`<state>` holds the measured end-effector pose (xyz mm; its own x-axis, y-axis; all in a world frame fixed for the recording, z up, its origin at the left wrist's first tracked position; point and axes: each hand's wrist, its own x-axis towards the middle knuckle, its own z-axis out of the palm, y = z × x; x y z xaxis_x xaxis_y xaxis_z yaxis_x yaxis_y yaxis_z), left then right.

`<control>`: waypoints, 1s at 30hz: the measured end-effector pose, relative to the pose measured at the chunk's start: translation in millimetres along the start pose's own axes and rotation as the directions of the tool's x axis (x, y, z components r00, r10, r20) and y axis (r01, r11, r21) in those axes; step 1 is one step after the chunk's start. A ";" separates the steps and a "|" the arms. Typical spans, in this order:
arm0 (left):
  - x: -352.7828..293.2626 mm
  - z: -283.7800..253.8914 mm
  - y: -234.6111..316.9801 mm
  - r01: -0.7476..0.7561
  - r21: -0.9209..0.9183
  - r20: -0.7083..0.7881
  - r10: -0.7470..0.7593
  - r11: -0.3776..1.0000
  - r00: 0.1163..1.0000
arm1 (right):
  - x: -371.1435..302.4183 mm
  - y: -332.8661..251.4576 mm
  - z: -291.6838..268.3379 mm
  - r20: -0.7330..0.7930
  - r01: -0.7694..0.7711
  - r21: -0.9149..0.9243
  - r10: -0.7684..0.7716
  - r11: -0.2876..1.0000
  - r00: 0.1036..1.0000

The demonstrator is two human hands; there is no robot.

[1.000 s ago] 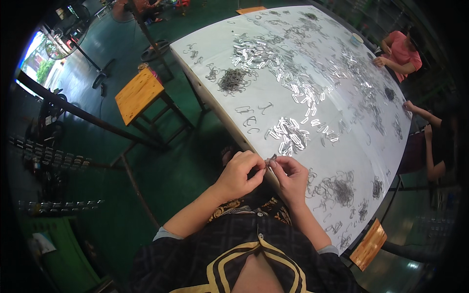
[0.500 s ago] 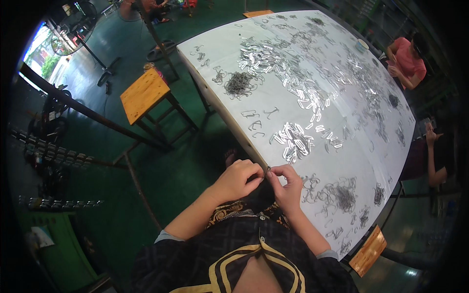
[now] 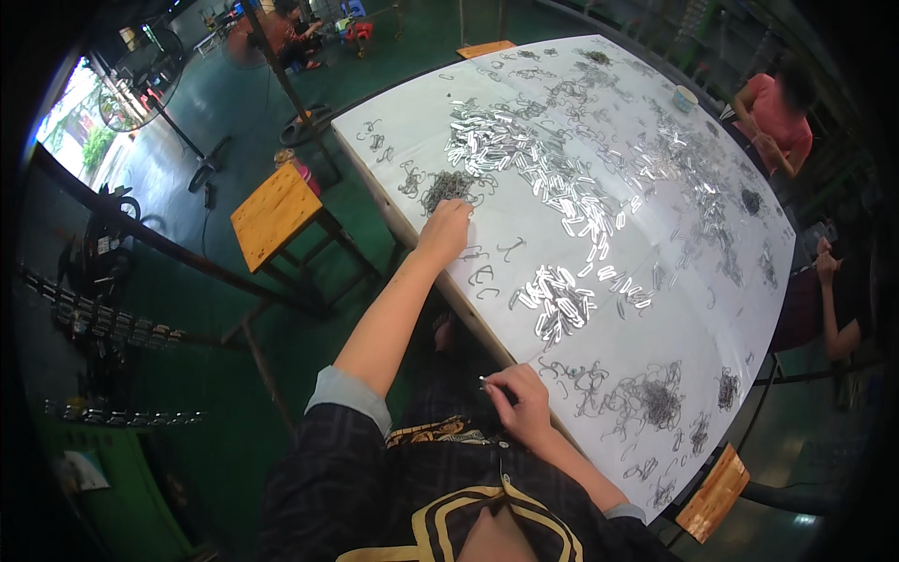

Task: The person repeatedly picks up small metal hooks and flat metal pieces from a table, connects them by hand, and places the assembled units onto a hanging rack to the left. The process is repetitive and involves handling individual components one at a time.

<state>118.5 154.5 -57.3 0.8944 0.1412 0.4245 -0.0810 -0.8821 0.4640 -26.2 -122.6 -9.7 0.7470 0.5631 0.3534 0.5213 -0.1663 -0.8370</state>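
My left hand (image 3: 447, 228) reaches over the table's left edge. It touches the near side of a dark pile of small wire hooks (image 3: 444, 190). Its fingers are closed together, and whatever they pinch is hidden from above. Just off the table edge, nearer my body, my right hand (image 3: 522, 398) is closed with thumb and forefinger on a small shiny metal piece (image 3: 483, 381). A few loose hooks (image 3: 484, 276) lie on the white tabletop beside my left hand. Shiny flat metal clips (image 3: 557, 300) form a heap between the two hands, toward the right.
The white table (image 3: 646, 323) carries more clips (image 3: 496, 140) and hook piles (image 3: 660, 403). A wooden stool (image 3: 276, 211) stands at left, another (image 3: 714, 492) at lower right. A person in pink (image 3: 782, 117) and another person's hand (image 3: 826, 262) are at the far right side. A white tub (image 3: 685, 98) stands there.
My hands have parted from the table edge. The left has moved forward to the dark hook pile; the right has drawn back slightly toward my body with the small metal piece.
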 end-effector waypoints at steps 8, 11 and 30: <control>44.5 15.4 -16.9 -0.017 0.239 0.075 -0.001 0.971 0.997 | 0.2 7.2 -6.5 -0.012 -0.053 0.004 0.053 0.999 0.999; 63.8 28.3 -14.4 -0.166 0.271 0.100 0.144 0.948 0.985 | 6.1 8.6 -5.8 -0.012 -0.035 0.014 0.035 0.999 0.999; 25.4 -20.4 -19.5 -0.246 0.089 0.131 0.234 0.965 0.963 | 5.3 12.6 -7.4 -0.043 0.007 0.062 -0.005 0.998 0.999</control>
<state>133.9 184.4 -39.7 0.9002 -0.1288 0.4159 -0.2592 -0.9260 0.2743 -12.5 -127.7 -15.3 0.7616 0.5285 0.3749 0.5000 -0.1113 -0.8588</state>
